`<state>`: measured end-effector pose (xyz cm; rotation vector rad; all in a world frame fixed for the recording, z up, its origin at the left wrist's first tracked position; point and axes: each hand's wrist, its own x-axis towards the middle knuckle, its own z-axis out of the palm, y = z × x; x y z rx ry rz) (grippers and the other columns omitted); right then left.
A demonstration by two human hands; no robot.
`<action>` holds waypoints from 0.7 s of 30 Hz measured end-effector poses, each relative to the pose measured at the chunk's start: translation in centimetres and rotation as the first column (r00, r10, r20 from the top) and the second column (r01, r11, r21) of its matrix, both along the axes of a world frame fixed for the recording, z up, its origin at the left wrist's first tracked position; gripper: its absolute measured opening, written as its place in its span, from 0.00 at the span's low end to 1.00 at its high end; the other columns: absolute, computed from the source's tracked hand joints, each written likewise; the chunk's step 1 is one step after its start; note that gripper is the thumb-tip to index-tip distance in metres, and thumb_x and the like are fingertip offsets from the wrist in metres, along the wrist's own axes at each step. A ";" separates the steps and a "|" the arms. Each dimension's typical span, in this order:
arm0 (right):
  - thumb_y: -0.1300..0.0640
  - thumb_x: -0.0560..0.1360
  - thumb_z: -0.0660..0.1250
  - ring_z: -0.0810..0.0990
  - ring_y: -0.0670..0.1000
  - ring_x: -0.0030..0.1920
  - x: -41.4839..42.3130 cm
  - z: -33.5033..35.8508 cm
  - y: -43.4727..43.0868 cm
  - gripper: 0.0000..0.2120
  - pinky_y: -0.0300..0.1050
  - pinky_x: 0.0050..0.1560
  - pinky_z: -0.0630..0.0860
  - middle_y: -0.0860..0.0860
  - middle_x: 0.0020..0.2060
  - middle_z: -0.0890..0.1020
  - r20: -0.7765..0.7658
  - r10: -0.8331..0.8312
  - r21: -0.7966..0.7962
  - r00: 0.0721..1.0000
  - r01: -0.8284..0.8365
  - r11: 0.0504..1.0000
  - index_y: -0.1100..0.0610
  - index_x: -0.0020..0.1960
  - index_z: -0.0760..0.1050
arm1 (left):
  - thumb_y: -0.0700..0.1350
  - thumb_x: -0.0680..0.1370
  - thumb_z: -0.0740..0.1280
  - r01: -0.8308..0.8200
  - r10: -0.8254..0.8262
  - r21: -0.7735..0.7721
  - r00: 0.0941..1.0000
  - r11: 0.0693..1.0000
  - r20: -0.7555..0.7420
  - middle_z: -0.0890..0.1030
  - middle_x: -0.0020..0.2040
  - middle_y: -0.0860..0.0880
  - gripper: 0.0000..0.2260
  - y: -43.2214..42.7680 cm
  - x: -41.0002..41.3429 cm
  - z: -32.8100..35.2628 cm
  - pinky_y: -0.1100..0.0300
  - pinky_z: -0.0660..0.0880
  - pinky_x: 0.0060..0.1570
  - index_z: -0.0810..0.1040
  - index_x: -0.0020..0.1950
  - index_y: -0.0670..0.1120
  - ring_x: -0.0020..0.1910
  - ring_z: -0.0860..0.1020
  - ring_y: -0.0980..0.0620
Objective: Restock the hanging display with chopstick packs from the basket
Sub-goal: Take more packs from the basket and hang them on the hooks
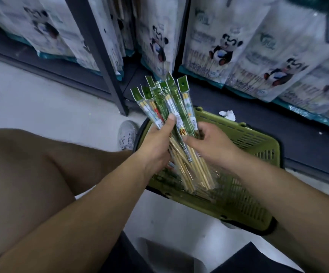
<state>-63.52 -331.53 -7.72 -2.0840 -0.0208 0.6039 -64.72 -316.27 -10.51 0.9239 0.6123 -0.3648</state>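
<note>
Several chopstick packs (166, 101) with green header cards fan upward above the olive-green basket (258, 142) on the floor. My left hand (155, 142) grips the bundle from the left, thumb across the front. My right hand (211, 144) holds the same bundle from the right, thumb on a pack near the middle. The bamboo ends of the packs point down into the basket, where more clear-wrapped packs (222, 186) lie. The hanging display itself is hard to make out; some thin packs hang high up between the shelves (124, 8).
Shelves at the back hold white panda-printed packages (224, 48). A dark metal shelf upright (102, 62) stands behind the bundle. My bent knee fills the left, with a white shoe (127, 134) beside the basket. A crumpled white scrap (227, 114) lies on the dark base.
</note>
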 end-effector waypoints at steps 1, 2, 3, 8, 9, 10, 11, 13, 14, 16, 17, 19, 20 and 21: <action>0.53 0.80 0.70 0.83 0.48 0.44 -0.1 1.0 0.2 0.06 0.38 0.42 0.75 0.46 0.44 0.85 0.069 0.022 -0.031 0.997 -0.020 0.999 0.50 0.56 0.80 | 0.51 0.82 0.68 -0.011 0.012 -0.023 1.000 1.000 0.026 0.84 0.61 0.39 0.22 -0.3 0.2 0.8 0.44 0.83 0.52 0.74 0.71 0.40 0.58 0.85 0.39; 0.53 0.80 0.69 0.81 0.50 0.43 -0.3 2.0 0.3 0.04 0.38 0.40 0.72 0.46 0.43 0.83 0.139 0.052 -0.076 0.989 -0.041 0.996 0.50 0.54 0.79 | 0.50 0.80 0.69 -0.017 0.020 -0.046 0.998 0.999 0.055 0.84 0.62 0.37 0.23 -0.6 0.4 1.6 0.45 0.83 0.52 0.74 0.71 0.39 0.57 0.84 0.39; 0.52 0.81 0.67 0.78 0.51 0.44 -0.4 3.0 0.3 0.02 0.40 0.40 0.70 0.48 0.43 0.80 0.198 0.089 -0.136 0.976 -0.063 0.989 0.50 0.52 0.77 | 0.48 0.78 0.71 -0.024 0.030 -0.063 0.996 0.998 0.084 0.83 0.62 0.36 0.25 -0.9 0.6 2.5 0.46 0.83 0.51 0.74 0.71 0.37 0.56 0.84 0.40; 0.50 0.85 0.58 0.71 0.49 0.44 -1.0 7.4 -0.4 0.16 0.45 0.46 0.65 0.49 0.40 0.67 0.405 0.170 -0.316 0.898 -0.037 0.948 0.48 0.38 0.64 | 0.41 0.69 0.77 -0.024 0.035 -0.065 0.984 0.998 0.174 0.87 0.52 0.39 0.26 -1.7 1.6 7.1 0.53 0.83 0.44 0.79 0.65 0.32 0.47 0.86 0.45; 0.50 0.85 0.59 0.70 0.45 0.41 -0.9 8.3 -0.6 0.18 0.43 0.42 0.63 0.48 0.39 0.67 0.421 0.143 -0.286 0.896 -0.018 0.958 0.46 0.36 0.62 | 0.41 0.71 0.77 -0.018 0.027 -0.048 0.982 0.999 0.187 0.87 0.51 0.39 0.24 -1.8 1.8 7.9 0.52 0.84 0.44 0.80 0.64 0.32 0.46 0.86 0.45; 0.50 0.84 0.60 0.70 0.43 0.39 -0.8 9.0 -0.9 0.19 0.39 0.37 0.63 0.47 0.38 0.68 0.437 0.101 -0.244 0.894 0.010 0.970 0.45 0.35 0.63 | 0.40 0.72 0.77 -0.012 0.016 -0.021 0.980 1.000 0.200 0.87 0.50 0.39 0.22 -1.9 2.0 8.8 0.50 0.84 0.44 0.80 0.64 0.33 0.46 0.86 0.44; 0.51 0.83 0.63 0.71 0.42 0.36 -0.6 9.8 -1.1 0.20 0.37 0.34 0.63 0.46 0.35 0.69 0.457 0.047 -0.198 0.888 0.050 0.979 0.46 0.33 0.64 | 0.40 0.73 0.78 -0.008 0.005 0.013 0.977 1.000 0.214 0.87 0.52 0.39 0.22 -2.1 2.2 9.7 0.47 0.84 0.47 0.79 0.64 0.34 0.47 0.86 0.43; 0.51 0.81 0.67 0.71 0.43 0.31 -0.4 11.2 -1.6 0.17 0.37 0.29 0.64 0.45 0.30 0.73 0.485 -0.062 -0.093 0.873 0.121 0.988 0.49 0.34 0.71 | 0.42 0.72 0.80 -0.023 0.001 0.087 0.969 0.996 0.247 0.86 0.54 0.39 0.24 -2.4 2.7 11.5 0.42 0.83 0.53 0.78 0.64 0.37 0.51 0.86 0.40; 0.51 0.80 0.68 0.71 0.45 0.30 -0.3 12.0 -1.9 0.14 0.38 0.29 0.64 0.45 0.29 0.74 0.497 -0.098 -0.046 0.862 0.139 0.989 0.51 0.37 0.74 | 0.42 0.71 0.81 -0.033 -0.001 0.115 0.961 0.993 0.277 0.87 0.53 0.40 0.24 -2.6 3.0 12.4 0.42 0.83 0.52 0.78 0.63 0.39 0.51 0.86 0.41; 0.50 0.79 0.71 0.75 0.47 0.32 -0.1 13.5 -2.4 0.06 0.46 0.33 0.73 0.47 0.33 0.79 0.518 -0.180 0.056 0.836 0.177 0.983 0.50 0.44 0.79 | 0.42 0.71 0.81 -0.033 -0.021 0.142 0.933 0.989 0.360 0.88 0.47 0.45 0.20 -3.0 3.8 14.3 0.47 0.84 0.46 0.78 0.58 0.42 0.48 0.87 0.44; 0.49 0.78 0.72 0.78 0.48 0.35 0.1 14.4 -2.7 0.02 0.46 0.35 0.76 0.48 0.35 0.81 0.525 -0.225 0.113 0.821 0.195 0.974 0.45 0.47 0.79 | 0.41 0.71 0.81 -0.020 -0.044 0.152 0.913 0.988 0.406 0.88 0.47 0.45 0.19 -3.2 4.2 15.3 0.49 0.84 0.44 0.79 0.58 0.42 0.47 0.87 0.44; 0.47 0.77 0.72 0.79 0.45 0.35 0.5 16.4 -3.2 0.05 0.39 0.34 0.76 0.45 0.37 0.82 0.543 -0.283 0.201 0.791 0.204 0.958 0.36 0.47 0.78 | 0.40 0.72 0.80 0.017 -0.117 0.198 0.856 0.980 0.504 0.88 0.49 0.45 0.16 -3.6 5.2 17.2 0.51 0.84 0.45 0.81 0.57 0.43 0.49 0.87 0.44; 0.43 0.77 0.70 0.78 0.43 0.33 0.8 17.4 -3.5 0.03 0.37 0.33 0.75 0.45 0.35 0.81 0.556 -0.291 0.221 0.779 0.199 0.955 0.37 0.45 0.77 | 0.41 0.71 0.81 0.028 -0.150 0.227 0.826 0.974 0.544 0.88 0.49 0.45 0.17 -3.8 5.7 18.2 0.51 0.84 0.47 0.82 0.57 0.43 0.49 0.87 0.44; 0.39 0.76 0.67 0.77 0.45 0.32 1.0 18.5 -3.7 0.06 0.39 0.32 0.73 0.45 0.32 0.79 0.573 -0.292 0.230 0.766 0.192 0.954 0.40 0.43 0.77 | 0.43 0.70 0.81 0.031 -0.171 0.246 0.802 0.969 0.572 0.88 0.49 0.45 0.19 -4.0 6.2 19.1 0.49 0.84 0.49 0.82 0.58 0.43 0.50 0.87 0.44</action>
